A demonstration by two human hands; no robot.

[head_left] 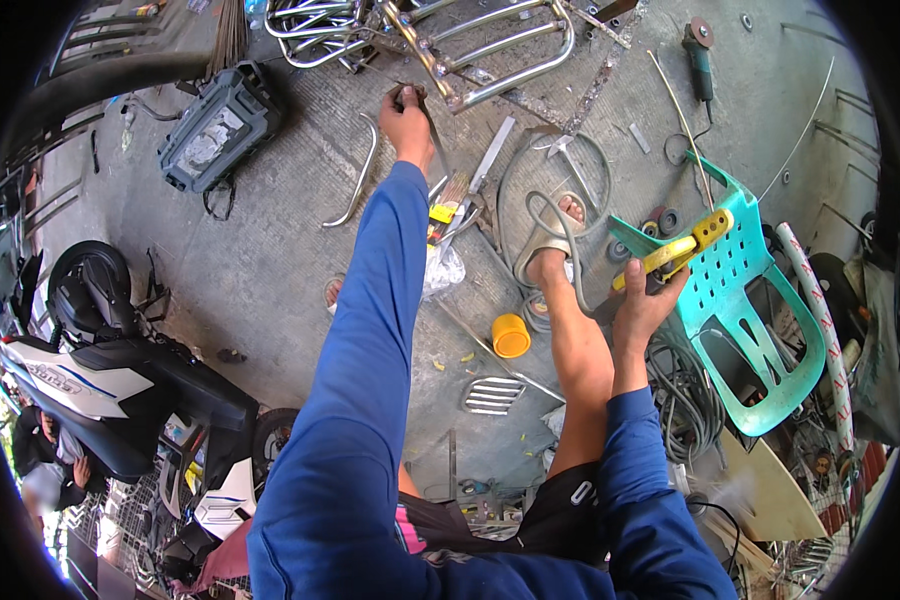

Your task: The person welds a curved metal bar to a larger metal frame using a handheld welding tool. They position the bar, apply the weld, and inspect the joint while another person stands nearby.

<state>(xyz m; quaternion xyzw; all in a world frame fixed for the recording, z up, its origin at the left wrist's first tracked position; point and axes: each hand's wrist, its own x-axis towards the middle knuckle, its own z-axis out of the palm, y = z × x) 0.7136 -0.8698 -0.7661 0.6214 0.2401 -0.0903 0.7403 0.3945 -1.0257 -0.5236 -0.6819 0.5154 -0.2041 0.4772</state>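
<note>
My left hand [407,125] reaches forward, its fingers closed beside the corner of a shiny tubular metal frame [515,75]. What they grip is too dark and small to make out. A thin metal strip [436,145] runs down beside that hand. My right hand [650,305] is closed around a yellow electrode holder [670,255], raised in front of the green plastic chair [745,305]. A grey cable [567,235] loops over the floor toward the right hand. Between my arms lie a brush [454,192] and a yellow round container [511,336].
A grey box-shaped machine [220,127] stands at the far left, near a bent chrome tube [358,178]. An angle grinder [701,60] lies at the far right. Coiled cable [686,400] sits beside the chair. A motorcycle [130,390] and another person [55,460] are at the left.
</note>
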